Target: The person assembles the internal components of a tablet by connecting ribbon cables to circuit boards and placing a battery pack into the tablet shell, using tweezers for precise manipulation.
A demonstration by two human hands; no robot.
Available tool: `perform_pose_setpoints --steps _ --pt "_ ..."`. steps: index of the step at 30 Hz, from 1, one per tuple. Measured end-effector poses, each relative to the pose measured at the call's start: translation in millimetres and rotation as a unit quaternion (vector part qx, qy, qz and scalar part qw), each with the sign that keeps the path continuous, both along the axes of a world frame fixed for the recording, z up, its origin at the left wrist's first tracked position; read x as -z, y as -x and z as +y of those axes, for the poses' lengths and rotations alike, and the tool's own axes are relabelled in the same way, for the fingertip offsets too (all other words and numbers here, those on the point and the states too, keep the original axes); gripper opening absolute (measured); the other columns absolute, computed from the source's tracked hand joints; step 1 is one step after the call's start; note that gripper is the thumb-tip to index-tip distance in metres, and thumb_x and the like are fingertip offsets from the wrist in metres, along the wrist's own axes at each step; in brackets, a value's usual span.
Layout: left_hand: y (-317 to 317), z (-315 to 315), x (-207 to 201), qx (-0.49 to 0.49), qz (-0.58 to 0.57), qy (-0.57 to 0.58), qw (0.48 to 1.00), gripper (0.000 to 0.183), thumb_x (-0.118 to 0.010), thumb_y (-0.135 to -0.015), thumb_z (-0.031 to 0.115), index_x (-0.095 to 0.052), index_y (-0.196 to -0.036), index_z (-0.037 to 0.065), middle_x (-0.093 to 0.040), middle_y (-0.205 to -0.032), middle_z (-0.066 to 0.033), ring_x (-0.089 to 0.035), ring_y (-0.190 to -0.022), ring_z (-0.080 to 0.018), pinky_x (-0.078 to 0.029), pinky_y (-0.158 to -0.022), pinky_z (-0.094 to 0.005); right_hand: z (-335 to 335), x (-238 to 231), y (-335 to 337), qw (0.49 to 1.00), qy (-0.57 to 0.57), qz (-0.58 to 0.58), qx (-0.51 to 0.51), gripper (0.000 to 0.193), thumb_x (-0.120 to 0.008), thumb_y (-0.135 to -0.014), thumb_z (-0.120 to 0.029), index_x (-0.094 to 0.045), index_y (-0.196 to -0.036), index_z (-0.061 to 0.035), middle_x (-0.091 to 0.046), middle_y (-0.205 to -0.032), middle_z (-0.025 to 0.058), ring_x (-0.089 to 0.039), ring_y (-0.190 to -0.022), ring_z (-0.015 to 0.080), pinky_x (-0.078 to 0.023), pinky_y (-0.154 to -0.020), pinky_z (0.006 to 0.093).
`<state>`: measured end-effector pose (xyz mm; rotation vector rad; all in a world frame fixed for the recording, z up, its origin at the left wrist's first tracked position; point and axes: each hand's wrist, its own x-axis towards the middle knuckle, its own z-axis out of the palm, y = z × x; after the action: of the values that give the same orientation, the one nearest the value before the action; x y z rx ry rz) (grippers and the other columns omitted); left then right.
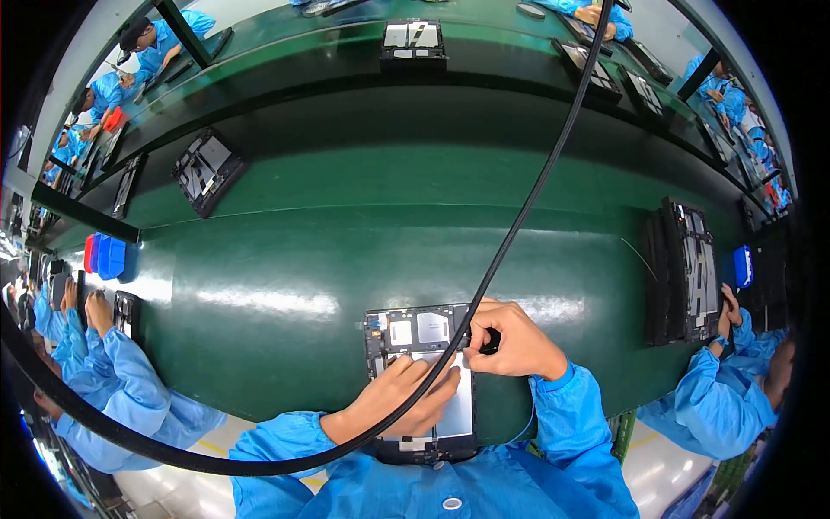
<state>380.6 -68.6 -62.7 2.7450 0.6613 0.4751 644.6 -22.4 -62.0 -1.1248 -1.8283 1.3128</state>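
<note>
An opened tablet-like device (399,332), with a black frame and silver and white inner plates, lies on the green table (268,259) close in front of me. My left hand (398,398) is over its middle, fingers bent and pressed together against the inner surface; anything under the fingertips is hidden. At the device's upper right edge, my right hand (519,337) has thumb and forefinger closed in a pinch. A small black piece (491,341) shows between these fingers, too dark to name. A thick black cable (519,216) crosses the view in front of the device and my left hand.
Stacked black devices (683,268) stand at the right, beside a co-worker's hand (729,307). Another opened device (206,169) lies at the far left. Blue and red bins (109,256) sit near a co-worker's sleeve (130,363) at left. A raised dark shelf edge (320,86) spans the back.
</note>
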Motion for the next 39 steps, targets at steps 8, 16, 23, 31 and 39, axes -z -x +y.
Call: perform_pose_setpoints --steps 8,16,23,31,39 --pt "-7.3 2.9 -0.3 -0.001 -0.001 -0.033 0.999 0.041 -0.078 -0.093 0.028 -0.071 -0.122 -0.001 -0.065 -0.141 -0.0260 -0.064 -0.086 -0.0263 -0.053 -0.084 -0.0420 3.2 3.0 -1.8 1.000 -0.002 0.006 0.005 0.018 -0.083 -0.070 -0.008 -0.067 -0.073 -0.0036 -0.057 -0.070 0.0067 -0.056 -0.073 0.0227 -0.043 -0.065 0.0393" --pt "-10.8 7.5 -1.1 -0.004 -0.021 -0.043 0.999 0.038 -0.080 -0.090 0.025 -0.072 -0.117 0.000 -0.068 -0.133 -0.0236 -0.063 -0.085 -0.0256 -0.053 -0.083 -0.0404 4.5 5.7 -6.7 1.000 -0.011 -0.011 -0.001 0.021 -0.086 -0.073 -0.010 -0.066 -0.075 -0.0036 -0.059 -0.071 0.0075 -0.058 -0.073 0.0235 -0.045 -0.065 0.0390" --pt "-19.4 12.6 -1.7 -0.013 -0.056 -0.023 0.998 0.024 -0.079 -0.091 0.019 -0.068 -0.104 0.002 -0.065 -0.099 -0.0097 -0.061 -0.085 -0.0225 -0.044 -0.074 -0.0376 3.5 12.8 -7.1 0.998 0.013 0.035 0.049 0.017 -0.091 -0.081 -0.013 -0.077 -0.083 -0.0049 -0.058 -0.068 0.0045 -0.058 -0.069 0.0176 -0.044 -0.061 0.0373" --pt "-19.5 12.8 5.7 -0.029 -0.077 -0.044 0.996 0.022 -0.078 -0.087 0.017 -0.069 -0.102 0.004 -0.065 -0.100 -0.0084 -0.059 -0.085 -0.0219 -0.042 -0.074 -0.0378 6.9 17.1 -0.2 0.996 -0.064 0.004 0.063 0.011 -0.093 -0.085 -0.012 -0.087 -0.094 -0.0089 -0.052 -0.065 0.0006 -0.049 -0.063 0.0144 -0.037 -0.058 0.0359" --pt "-22.3 16.0 4.7 -0.047 -0.051 -0.080 0.994 0.028 -0.076 -0.081 0.014 -0.070 -0.106 0.002 -0.066 -0.104 -0.0080 -0.057 -0.084 -0.0219 -0.041 -0.073 -0.0372 5.8 26.3 6.4 0.993 -0.063 0.019 0.102 0.014 -0.096 -0.082 -0.010 -0.091 -0.095 -0.0104 -0.050 -0.064 0.0005 -0.046 -0.063 0.0132 -0.032 -0.055 0.0351"
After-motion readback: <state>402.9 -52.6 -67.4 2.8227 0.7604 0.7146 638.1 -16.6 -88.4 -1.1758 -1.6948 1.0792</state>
